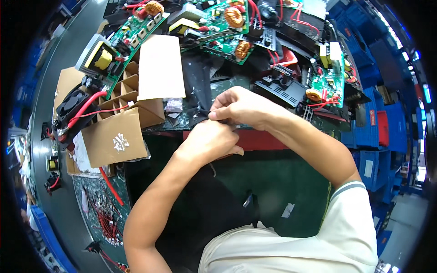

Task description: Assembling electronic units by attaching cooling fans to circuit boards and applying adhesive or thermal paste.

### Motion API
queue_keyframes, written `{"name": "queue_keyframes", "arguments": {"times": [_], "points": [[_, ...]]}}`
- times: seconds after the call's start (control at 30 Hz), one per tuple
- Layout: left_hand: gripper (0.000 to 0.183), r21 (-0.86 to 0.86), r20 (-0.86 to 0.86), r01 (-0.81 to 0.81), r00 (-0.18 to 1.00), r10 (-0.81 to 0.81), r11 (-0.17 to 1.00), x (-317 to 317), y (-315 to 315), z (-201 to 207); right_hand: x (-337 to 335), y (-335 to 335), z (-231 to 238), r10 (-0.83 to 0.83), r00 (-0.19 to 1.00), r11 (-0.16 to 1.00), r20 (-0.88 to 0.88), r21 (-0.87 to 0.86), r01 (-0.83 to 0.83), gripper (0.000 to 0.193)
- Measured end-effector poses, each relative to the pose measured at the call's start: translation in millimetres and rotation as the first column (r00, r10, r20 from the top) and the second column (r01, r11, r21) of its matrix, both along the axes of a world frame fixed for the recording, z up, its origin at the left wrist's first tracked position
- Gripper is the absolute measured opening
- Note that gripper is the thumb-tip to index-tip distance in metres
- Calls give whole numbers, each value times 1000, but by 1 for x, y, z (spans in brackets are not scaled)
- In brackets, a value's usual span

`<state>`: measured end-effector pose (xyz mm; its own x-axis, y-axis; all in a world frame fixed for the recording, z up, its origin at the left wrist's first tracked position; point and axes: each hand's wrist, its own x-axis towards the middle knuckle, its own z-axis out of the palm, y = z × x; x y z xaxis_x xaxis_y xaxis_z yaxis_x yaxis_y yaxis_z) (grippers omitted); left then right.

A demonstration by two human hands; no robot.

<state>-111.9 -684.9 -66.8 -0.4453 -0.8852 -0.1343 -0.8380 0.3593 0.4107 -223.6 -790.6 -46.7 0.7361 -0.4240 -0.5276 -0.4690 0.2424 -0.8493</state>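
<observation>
My two hands meet at the front edge of the workbench. My right hand (236, 108) is closed in a pinch, thumb against fingers, just above my left hand. A stained black sheet (196, 86) lies by its fingertips; whether they grip it I cannot tell. My left hand (213, 140) is curled with its back toward me, most fingers turned under and hidden. What either hand holds is too small or covered to make out. Left of them stands an open cardboard box (150, 113) with dividers, and a small clear plastic bag (173, 105) lies beside it.
Green circuit boards with copper coils (233, 17) crowd the back of the bench. Another board (325, 75) stands at right, near a black slotted plate (281, 88). A black fan (73, 103) leans at left. Thin red wires (107, 220) are bundled below; blue bins (371, 120) stand far right.
</observation>
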Motion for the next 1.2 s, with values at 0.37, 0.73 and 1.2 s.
{"name": "queue_keyframes", "arguments": {"times": [0.37, 0.73, 1.2], "points": [[34, -553, -108, -246, 968, 225, 796, -3, 133, 13, -2, 65, 12, -174, 957, 9, 232, -972, 237, 40], [36, -465, -273, -668, 732, 624, 581, -1, 381, 33, 52, 321, 53, 782, 443, 595, 440, -737, -319, 45], [17, -458, -474, -821, 550, 687, 342, 2, 538, 30, 58, 464, 53, 891, 362, 373, 273, -896, -242, 40]]}}
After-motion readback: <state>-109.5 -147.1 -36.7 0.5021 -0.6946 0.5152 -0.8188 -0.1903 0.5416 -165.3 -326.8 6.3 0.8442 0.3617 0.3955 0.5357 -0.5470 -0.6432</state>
